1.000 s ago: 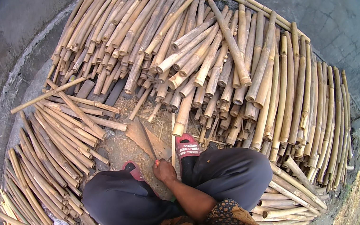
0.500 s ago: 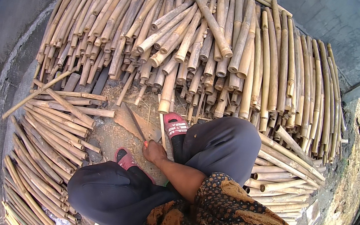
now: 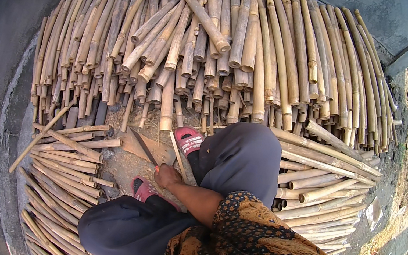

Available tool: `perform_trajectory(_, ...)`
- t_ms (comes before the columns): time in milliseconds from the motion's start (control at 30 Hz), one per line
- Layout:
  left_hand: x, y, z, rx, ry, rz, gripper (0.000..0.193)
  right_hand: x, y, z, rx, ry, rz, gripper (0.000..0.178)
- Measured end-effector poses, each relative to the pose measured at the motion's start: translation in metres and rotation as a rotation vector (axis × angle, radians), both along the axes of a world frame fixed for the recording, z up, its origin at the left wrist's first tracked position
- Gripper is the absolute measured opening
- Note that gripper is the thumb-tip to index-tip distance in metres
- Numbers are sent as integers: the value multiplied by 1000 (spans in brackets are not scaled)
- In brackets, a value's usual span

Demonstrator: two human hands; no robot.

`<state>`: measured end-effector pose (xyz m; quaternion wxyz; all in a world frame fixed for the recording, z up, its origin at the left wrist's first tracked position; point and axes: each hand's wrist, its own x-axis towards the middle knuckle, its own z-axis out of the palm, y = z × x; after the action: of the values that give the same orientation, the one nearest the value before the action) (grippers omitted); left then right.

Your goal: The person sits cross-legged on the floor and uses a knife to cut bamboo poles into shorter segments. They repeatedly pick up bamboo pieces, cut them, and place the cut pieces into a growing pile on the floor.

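Bamboo poles point(image 3: 238, 57) fill the upper frame, with more stacked at lower left and right. At centre, between two pink shoes point(image 3: 188, 140), one hand point(image 3: 167, 175) has its fingers wrapped around the handle of a dark knife point(image 3: 143, 147), whose blade points to the upper left over a wooden block point(image 3: 143, 148). Which hand it is cannot be told.

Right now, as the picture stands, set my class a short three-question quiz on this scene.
1. True or false: the hand grips a knife.
2. What colour are the shoes? A green, B pink, C white.
3. Fill in: the poles piled around the seated person are cut ____.
Key: 1 true; 2 B; 3 bamboo.
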<state>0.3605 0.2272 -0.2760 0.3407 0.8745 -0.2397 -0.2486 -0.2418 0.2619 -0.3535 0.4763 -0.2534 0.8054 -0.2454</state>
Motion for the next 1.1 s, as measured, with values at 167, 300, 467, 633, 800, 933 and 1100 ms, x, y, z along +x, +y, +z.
perform_trajectory(167, -141, -104, 144, -411, -87, -576, 59, -4, -1, 11, -1, -73, -36, 43)
perform_trajectory(300, -424, -124, 220, -669, -245, -1492, 31, -11, -1, 14, -10, -102, -36, 42)
perform_trajectory(467, -696, -13, 232, -796, -135, -2290, 30, -12, -2, 7, -28, -152, -14, 40)
perform_trajectory(633, -844, 94, 178, -497, 31, -2934, 33, 6, -15, -4, -235, -54, -60, 40)
perform_trajectory(800, -887, 127, 133, -331, -346, -3143, 42, 26, -39, -10, -280, -171, -79, 40)
perform_trajectory(933, -882, 112, 139, -398, -518, -3048, 40, 33, -49, -11, -290, -192, -84, 40)
perform_trajectory(1100, -857, 95, 163, -578, -463, -2820, 32, 37, -50, -12, -282, -208, -84, 40)
